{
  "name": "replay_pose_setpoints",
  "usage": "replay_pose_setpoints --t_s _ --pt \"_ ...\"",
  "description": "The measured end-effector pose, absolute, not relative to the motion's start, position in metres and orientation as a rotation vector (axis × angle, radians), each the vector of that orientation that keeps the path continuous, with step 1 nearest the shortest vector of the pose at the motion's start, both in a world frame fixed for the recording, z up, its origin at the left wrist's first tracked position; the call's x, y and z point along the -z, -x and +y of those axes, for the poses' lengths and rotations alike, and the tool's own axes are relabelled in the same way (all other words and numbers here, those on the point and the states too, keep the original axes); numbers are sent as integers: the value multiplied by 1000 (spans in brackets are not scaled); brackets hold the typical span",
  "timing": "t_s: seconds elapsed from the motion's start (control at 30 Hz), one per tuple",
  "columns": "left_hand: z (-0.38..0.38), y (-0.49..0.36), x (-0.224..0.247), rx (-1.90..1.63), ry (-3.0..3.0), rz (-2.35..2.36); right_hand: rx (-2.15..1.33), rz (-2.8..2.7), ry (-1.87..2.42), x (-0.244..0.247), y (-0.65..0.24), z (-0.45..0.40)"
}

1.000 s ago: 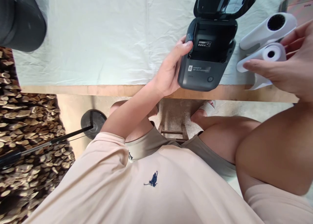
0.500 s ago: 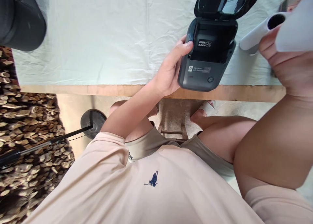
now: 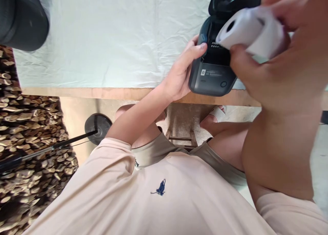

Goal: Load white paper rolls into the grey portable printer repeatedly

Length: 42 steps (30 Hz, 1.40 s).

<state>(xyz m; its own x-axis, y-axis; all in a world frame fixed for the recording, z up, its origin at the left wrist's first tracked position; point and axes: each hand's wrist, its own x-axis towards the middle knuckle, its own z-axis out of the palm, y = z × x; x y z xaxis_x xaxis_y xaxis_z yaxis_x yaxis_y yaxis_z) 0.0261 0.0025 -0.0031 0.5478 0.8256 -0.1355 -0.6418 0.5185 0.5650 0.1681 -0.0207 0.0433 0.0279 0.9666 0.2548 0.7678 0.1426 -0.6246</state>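
- White paper roll (image 3: 241,26), blurred: in the right hand (image 3: 284,60), thumb and fingers closed about it; positioned over the device's open bay, contact unclear.
- Black device (image 3: 212,78): at the table's near edge, lid (image 3: 222,4) raised at its far end.
- Left hand (image 3: 180,66): fingers curled around the device's left side, thumb on its rim.
- Pale cloth (image 3: 102,40): over the table (image 3: 115,92).
- Dark case (image 3: 22,19): far left.
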Motion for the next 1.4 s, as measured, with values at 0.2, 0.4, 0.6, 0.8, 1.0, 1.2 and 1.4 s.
replay_pose_setpoints --t_s 0.2,0.4,0.6,0.8,1.0,1.2,1.4 --pt "1 -27 4 -869 -629 530 -196 -2110 1825 -44 -170 -18" --pt "-3 -32 2 -894 -636 599 -216 -2128 1718 -40 -168 -19" --pt "-1 -32 0 -887 -511 591 -82 -2147 1782 -37 -171 -16" --pt "2 -30 3 -855 -590 567 -94 -2163 1824 -34 -175 -14" --pt "-1 -31 2 -882 -620 553 -11 -2220 1800 -36 -178 -14" --pt "0 -28 -1 -872 -525 481 -104 -2279 1543 -28 -176 -15" --pt "1 -26 5 -859 -649 551 -237 -2088 1426 -31 -171 -18"
